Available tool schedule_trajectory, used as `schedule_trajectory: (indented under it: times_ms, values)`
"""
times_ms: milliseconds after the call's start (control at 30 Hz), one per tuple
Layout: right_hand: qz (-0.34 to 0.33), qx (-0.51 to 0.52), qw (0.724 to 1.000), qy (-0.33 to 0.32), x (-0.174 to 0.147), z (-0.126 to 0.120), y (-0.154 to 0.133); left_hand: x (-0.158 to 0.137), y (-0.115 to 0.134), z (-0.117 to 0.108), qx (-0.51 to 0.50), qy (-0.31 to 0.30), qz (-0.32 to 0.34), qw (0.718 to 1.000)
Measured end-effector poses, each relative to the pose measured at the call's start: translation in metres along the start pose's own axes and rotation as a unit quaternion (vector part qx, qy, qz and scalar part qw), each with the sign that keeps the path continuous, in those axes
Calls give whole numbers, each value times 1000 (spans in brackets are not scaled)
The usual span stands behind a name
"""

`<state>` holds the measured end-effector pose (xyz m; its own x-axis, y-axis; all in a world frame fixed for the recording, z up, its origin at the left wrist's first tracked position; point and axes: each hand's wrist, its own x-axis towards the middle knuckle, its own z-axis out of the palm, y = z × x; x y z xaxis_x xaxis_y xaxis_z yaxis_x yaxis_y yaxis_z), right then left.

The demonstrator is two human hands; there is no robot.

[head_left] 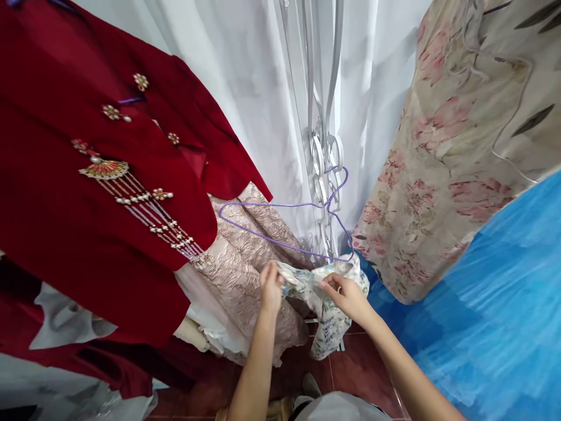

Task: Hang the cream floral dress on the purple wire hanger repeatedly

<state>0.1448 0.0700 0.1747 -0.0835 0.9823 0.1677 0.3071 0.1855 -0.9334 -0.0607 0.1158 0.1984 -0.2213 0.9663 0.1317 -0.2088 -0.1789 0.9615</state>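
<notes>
Between hanging garments [96, 251] — little room — hands [270, 283] hold floral cloth [331, 330].

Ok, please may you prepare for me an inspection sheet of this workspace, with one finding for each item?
Surface: red tiled floor below; the work is held in the air.
Job's things: patterned cloth bunched at the top, its lower part hanging; purple hanger above it.
Clutter: crumpled clear wrapping at lower left.
Hands: left hand and right hand both pinch the cloth.
Cables: nothing seen.
Surroundings: red jacket left; beige floral garment and blue fabric right; white drapery behind.
</notes>
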Motion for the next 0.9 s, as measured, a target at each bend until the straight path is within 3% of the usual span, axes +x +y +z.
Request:
schedule_trajectory:
  times_ms: [100,167,333,433,533,600,767,900]
  values:
    - [-20,93,991,-94,-4,-9,-4,-48,-13,36,99,-182,-32,978]
    - [5,167,976,-143,-10,-15,-5,-67,-9,53,154,-253,-13,955]
    - [83,269,945,-164,-39,-40,-2,-82,0,68,196,-300,55,932]
    - [127,294,930,-179,-58,-60,-5,-92,-21,68,101,-355,-51,928]
    - [136,313,929,-141,-71,-85,-8,-113,-57,63,71,-416,-186,887]
    - [112,292,944,-105,-77,-105,-9,-127,-75,59,96,-450,-220,860]
    - [46,193,978,-60,-87,-159,-9,-140,-75,45,221,-450,-131,855]
    - [24,181,982,43,-88,-192,-12,-143,-57,35,335,-475,-59,812]
